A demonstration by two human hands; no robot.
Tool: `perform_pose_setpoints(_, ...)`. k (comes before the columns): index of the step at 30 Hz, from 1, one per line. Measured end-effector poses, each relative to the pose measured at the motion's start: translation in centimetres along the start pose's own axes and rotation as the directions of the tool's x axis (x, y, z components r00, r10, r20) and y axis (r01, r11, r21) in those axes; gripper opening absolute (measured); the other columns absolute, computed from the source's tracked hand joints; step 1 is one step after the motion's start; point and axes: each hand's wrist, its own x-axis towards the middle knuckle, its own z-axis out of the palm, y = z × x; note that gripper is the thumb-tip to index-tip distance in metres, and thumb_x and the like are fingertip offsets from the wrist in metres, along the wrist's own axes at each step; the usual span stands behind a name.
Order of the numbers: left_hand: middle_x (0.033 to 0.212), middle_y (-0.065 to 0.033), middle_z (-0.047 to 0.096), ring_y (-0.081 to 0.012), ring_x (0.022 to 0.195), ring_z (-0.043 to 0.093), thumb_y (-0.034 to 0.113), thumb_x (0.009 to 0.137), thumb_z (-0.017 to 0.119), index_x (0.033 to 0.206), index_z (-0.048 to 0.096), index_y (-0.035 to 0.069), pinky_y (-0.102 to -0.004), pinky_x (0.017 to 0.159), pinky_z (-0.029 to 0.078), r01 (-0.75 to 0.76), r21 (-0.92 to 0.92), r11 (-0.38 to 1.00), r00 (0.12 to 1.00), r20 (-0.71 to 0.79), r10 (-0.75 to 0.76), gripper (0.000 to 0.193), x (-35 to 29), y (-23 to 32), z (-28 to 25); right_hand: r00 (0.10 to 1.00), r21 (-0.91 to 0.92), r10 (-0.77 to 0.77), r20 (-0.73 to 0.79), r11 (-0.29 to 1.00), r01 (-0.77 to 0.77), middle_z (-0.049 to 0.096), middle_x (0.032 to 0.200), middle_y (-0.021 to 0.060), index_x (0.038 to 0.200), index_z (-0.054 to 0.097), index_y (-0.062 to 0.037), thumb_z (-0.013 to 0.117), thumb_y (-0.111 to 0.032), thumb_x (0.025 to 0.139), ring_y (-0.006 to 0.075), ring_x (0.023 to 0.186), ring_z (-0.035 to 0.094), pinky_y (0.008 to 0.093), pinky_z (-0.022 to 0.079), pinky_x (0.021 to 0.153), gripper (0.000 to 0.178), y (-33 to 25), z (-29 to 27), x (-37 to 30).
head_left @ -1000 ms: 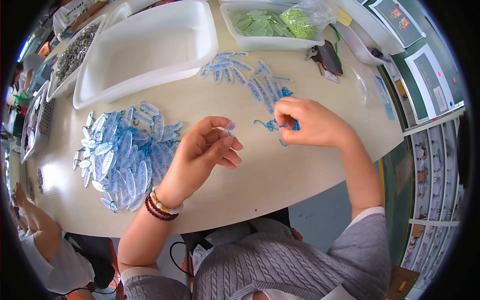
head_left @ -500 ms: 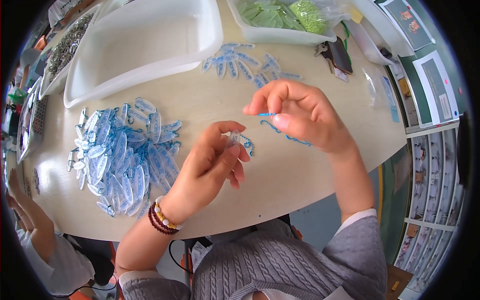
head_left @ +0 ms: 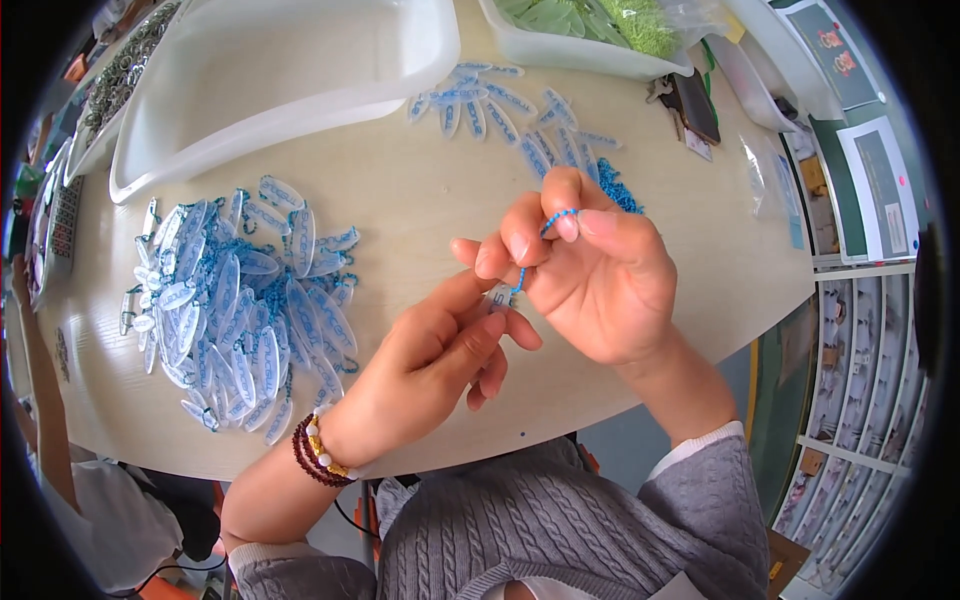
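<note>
My left hand (head_left: 425,350) pinches a small clear plastic tag (head_left: 499,296) between thumb and fingers; most of the tag is hidden. A thin blue ball chain (head_left: 558,216) runs up from the tag's end. Its upper part is gripped between the thumb and fingers of my right hand (head_left: 605,275), palm turned toward me. To the left lies a large pile of clear oval tags (head_left: 240,320) with blue lettering, tangled with blue chains. Beyond my hands, loose clear tags (head_left: 495,115) are spread out, beside a small heap of blue chains (head_left: 617,187).
A large white tub (head_left: 270,140) stands at the back left, next to a bin of metal rings (head_left: 120,80). Another white bin (head_left: 590,55) holds green tags. A dark key pouch (head_left: 693,105) and a plastic bag (head_left: 768,175) lie right. Another person's arm (head_left: 45,400) is far left.
My right hand has come down and left toward my left hand, turning its palm toward me. The blue chain now bends between both hands. The blue chain heap has come into view.
</note>
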Motion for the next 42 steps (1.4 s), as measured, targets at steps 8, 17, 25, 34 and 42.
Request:
perform_pose_setpoints(8,0.097,-0.0057,0.056,-0.0062,0.061,0.048,0.009,0.096,0.034,0.134,0.028,0.002,-0.0197,0.053,0.041,0.012,0.062,0.998,0.999,0.041,-0.014,0.039,0.1,0.1,0.2,1.000,0.006,0.014,0.002,1.000,-0.014,0.055,0.082,0.0062,0.080,0.042,-0.0125,0.043,-0.023,0.084,0.0246,0.090,0.058,0.0469,0.030,0.103,0.011,-0.1,0.0,-0.3)
perform_pose_setpoints(17,0.099,-0.0081,0.057,-0.0071,0.061,0.049,0.010,0.096,0.037,0.134,0.028,0.003,-0.0205,0.054,0.042,0.051,-0.026,0.998,0.995,0.088,-0.049,0.039,-0.2,0.5,0.0,0.999,-0.111,0.013,0.048,0.994,-0.008,0.054,0.083,0.0092,0.080,0.041,-0.0107,0.043,-0.018,0.082,0.0260,0.090,0.058,0.0479,0.032,0.102,0.008,0.0,-0.1,-0.4)
perform_pose_setpoints(25,0.097,-0.0114,0.059,-0.0098,0.065,0.056,0.010,0.095,0.040,0.132,0.030,0.002,-0.0236,0.058,0.047,0.012,-0.095,0.995,0.999,0.037,-0.009,0.039,-0.8,1.5,-0.2,0.953,-0.846,-0.135,0.273,0.437,0.304,0.057,0.094,0.0128,0.075,0.045,-0.0063,0.051,-0.005,0.075,0.0260,0.093,0.057,0.0476,0.036,0.098,0.006,-1.5,-0.1,-1.1)
perform_pose_setpoints(34,0.075,-0.0024,0.057,-0.0073,0.064,0.052,0.016,0.095,0.044,0.105,0.053,-0.001,-0.0216,0.058,0.043,0.008,0.381,0.925,0.987,-0.150,0.054,0.021,-0.4,0.9,0.1,0.873,-0.857,-0.093,0.479,-0.267,0.442,0.056,0.090,0.0048,0.080,0.053,-0.0064,0.067,-0.007,0.071,0.0254,0.082,0.056,0.0342,0.048,0.076,0.017,-2.1,-0.5,-1.1)
perform_pose_setpoints(42,0.065,0.0014,0.049,-0.0018,0.049,0.037,0.020,0.095,0.046,0.096,0.053,0.003,-0.0159,0.042,0.027,-0.109,0.106,0.988,0.977,-0.174,0.126,0.019,-0.7,1.1,0.0,0.757,-0.533,0.628,-0.181,0.584,-0.612,0.062,0.095,0.0110,0.090,0.057,0.0049,0.047,-0.035,0.093,0.0159,0.082,0.062,0.0282,0.049,0.078,0.041,-2.5,-0.3,-1.3)
